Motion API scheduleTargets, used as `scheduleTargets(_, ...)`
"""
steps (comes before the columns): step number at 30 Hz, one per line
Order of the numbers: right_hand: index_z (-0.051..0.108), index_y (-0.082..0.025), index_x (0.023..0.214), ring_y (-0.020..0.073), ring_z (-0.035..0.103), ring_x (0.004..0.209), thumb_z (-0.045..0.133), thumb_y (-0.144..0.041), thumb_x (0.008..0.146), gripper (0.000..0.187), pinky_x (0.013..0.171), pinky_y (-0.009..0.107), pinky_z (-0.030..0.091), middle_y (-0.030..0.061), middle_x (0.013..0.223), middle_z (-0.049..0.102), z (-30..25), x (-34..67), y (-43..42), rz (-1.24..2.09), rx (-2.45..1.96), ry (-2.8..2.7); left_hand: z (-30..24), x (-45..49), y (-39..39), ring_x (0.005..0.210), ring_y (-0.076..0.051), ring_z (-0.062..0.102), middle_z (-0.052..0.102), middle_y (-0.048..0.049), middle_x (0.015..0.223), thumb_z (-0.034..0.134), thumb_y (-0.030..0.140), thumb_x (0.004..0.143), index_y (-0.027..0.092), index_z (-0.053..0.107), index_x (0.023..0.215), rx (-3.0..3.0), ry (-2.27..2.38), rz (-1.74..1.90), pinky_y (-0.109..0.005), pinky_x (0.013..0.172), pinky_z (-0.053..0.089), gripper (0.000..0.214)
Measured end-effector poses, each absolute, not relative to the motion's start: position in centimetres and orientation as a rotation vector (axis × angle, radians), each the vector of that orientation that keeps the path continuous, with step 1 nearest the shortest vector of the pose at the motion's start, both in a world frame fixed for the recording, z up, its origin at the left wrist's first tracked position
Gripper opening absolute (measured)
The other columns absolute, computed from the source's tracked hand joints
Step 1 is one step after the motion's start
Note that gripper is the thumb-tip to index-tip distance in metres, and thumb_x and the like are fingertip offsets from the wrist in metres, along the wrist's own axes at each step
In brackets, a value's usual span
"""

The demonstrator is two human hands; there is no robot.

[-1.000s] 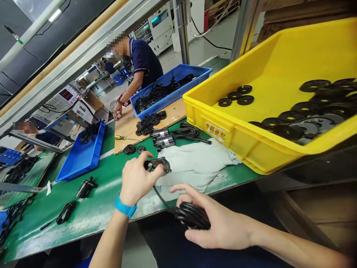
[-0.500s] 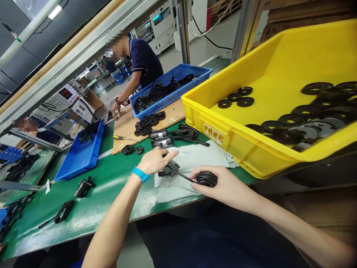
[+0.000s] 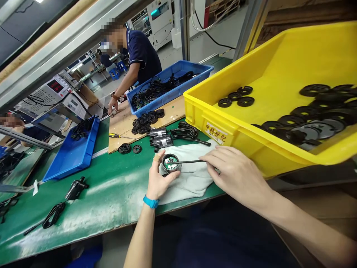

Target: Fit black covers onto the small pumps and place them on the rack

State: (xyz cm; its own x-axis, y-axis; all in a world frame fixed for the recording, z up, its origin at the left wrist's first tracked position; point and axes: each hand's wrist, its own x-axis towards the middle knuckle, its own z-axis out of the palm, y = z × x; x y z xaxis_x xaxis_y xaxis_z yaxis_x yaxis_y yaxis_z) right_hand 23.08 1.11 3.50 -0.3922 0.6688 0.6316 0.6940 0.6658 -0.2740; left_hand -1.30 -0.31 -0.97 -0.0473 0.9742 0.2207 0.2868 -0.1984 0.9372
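The left hand [image 3: 160, 175] has turned the round black housing [image 3: 163, 167] over, its green circuit board [image 3: 170, 162] now facing up.

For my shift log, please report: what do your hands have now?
Left hand grips round housing, green circuit board showing. Right hand at its black cable. Pale cloth beneath.

1. Round housing [image 3: 170, 163] on cloth [image 3: 186, 184]; cloth on workbench [image 3: 111, 186].
2. Crate [image 3: 223, 130] right of cloth, holding rings [image 3: 312, 89].
3. Board [image 3: 173, 109] behind cloth.
4. Tray [image 3: 170, 80] behind board, holding cables [image 3: 156, 89].
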Motion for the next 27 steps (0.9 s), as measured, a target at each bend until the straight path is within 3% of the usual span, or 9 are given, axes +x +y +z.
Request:
scheduleTargets(5, 0.072, -0.012, 0.097, 0.0231, 0.069, 0.081, 0.054, -0.007, 0.095, 0.018, 0.104, 0.049, 0.049, 0.0073, 0.085, 0.074, 2.6, 21.5, 1.5, -0.061, -0.93, -2.185, -1.8, -0.8, -0.4, 0.128, -0.027, 0.06, 0.061, -0.0113, 0.139, 0.087, 0.03, 0.074, 0.022, 0.056, 0.137, 1.535, 1.417, 1.416, -0.041, 0.111, 0.047, 0.07)
scheduleTargets(8, 0.071, -0.012, 0.105, 0.0194, 0.07, 0.079, 0.056, -0.011, 0.098, 0.016, 0.105, 0.046, 0.049, 0.0062, 0.089, 0.076, 1.7, 20.5, 1.3, -0.001, -0.852, -2.148, -2.5, -0.3, -0.6, 0.127, -0.028, 0.06, 0.063, -0.0105, 0.135, 0.088, 0.03, 0.073, 0.023, 0.059, 0.134, 1.59, 1.466, 1.495, -0.041, 0.109, 0.048, 0.067)
scheduleTargets(11, 0.07, -0.011, 0.115, 0.0194, 0.07, 0.082, 0.056, -0.009, 0.098, 0.022, 0.089, 0.037, 0.054, 0.0073, 0.092, 0.076, 1.2, 20.1, 1.1, -0.013, -0.806, -2.118, -2.9, 0.3, -0.9, 0.126, -0.028, 0.06, 0.063, -0.0107, 0.133, 0.086, 0.031, 0.076, 0.023, 0.059, 0.134, 1.637, 1.533, 1.546, -0.042, 0.109, 0.048, 0.065)
scheduleTargets(14, 0.07, -0.011, 0.118, 0.02, 0.067, 0.081, 0.051, -0.004, 0.097, 0.029, 0.073, 0.033, 0.051, 0.0084, 0.091, 0.074, 1.9, 20.5, 1.5, -0.103, -0.794, -2.148, -2.8, 0.7, -1.1, 0.124, -0.027, 0.06, 0.062, -0.0107, 0.129, 0.085, 0.033, 0.078, 0.023, 0.059, 0.135, 1.733, 1.566, 1.561, -0.044, 0.108, 0.048, 0.063)
scheduleTargets(20, 0.071, -0.008, 0.112, 0.0203, 0.059, 0.075, 0.039, -0.009, 0.104, 0.033, 0.073, 0.036, 0.043, 0.0098, 0.085, 0.07, 5.4, 21.4, 3.1, -0.445, -0.584, -2.301, -2.6, 1.3, -1.0, 0.117, -0.027, 0.062, 0.062, -0.0118, 0.125, 0.084, 0.035, 0.08, 0.024, 0.057, 0.138, 1.96, 1.494, 1.593, -0.045, 0.102, 0.053, 0.065)
scheduleTargets(27, 0.07, -0.011, 0.097, 0.0181, 0.049, 0.07, 0.032, -0.013, 0.108, 0.039, 0.066, 0.034, 0.033, 0.0047, 0.075, 0.063, 8.0, 21.3, 4.8, -0.495, -0.38, -2.431, -2.8, 1.2, -0.9, 0.122, -0.028, 0.062, 0.062, -0.0116, 0.129, 0.083, 0.034, 0.081, 0.025, 0.056, 0.14, 1.98, 1.407, 1.57, -0.044, 0.104, 0.053, 0.066)
